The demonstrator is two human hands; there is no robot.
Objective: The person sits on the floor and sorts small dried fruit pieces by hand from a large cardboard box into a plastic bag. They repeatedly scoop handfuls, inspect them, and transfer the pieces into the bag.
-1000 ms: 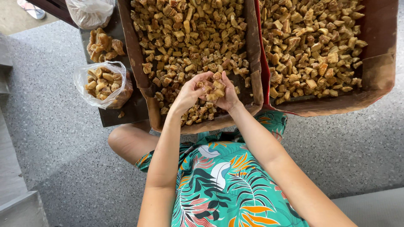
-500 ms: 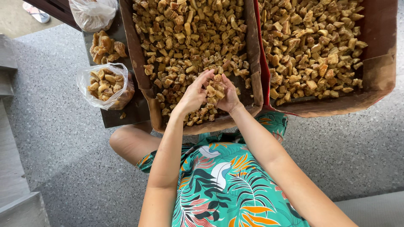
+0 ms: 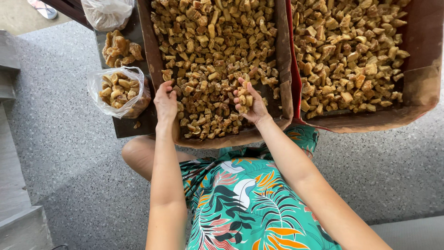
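Two cardboard boxes full of golden-brown fried chunks stand in front of me. The nearer box point(image 3: 283, 60) holds the chunks point(image 3: 212, 51) under both hands. My right hand point(image 3: 247, 102) is cupped palm up over its near end, with several chunks lying in it. My left hand point(image 3: 165, 99) reaches palm down at the box's near left wall, fingers curled into the chunks there. Whether it grips any is hidden. The second box point(image 3: 418, 88) sits to the right.
A clear plastic bag point(image 3: 119, 92) of larger fried pieces stands open left of the box on a dark board point(image 3: 129, 125), with a loose heap point(image 3: 119, 47) and another bag point(image 3: 107, 13) beyond. Speckled grey floor surrounds everything. A step edge runs along the left.
My hands were together over the box's near middle, holding chunks between them. They have parted: the left moved to the left wall, the right stays cupped with chunks.
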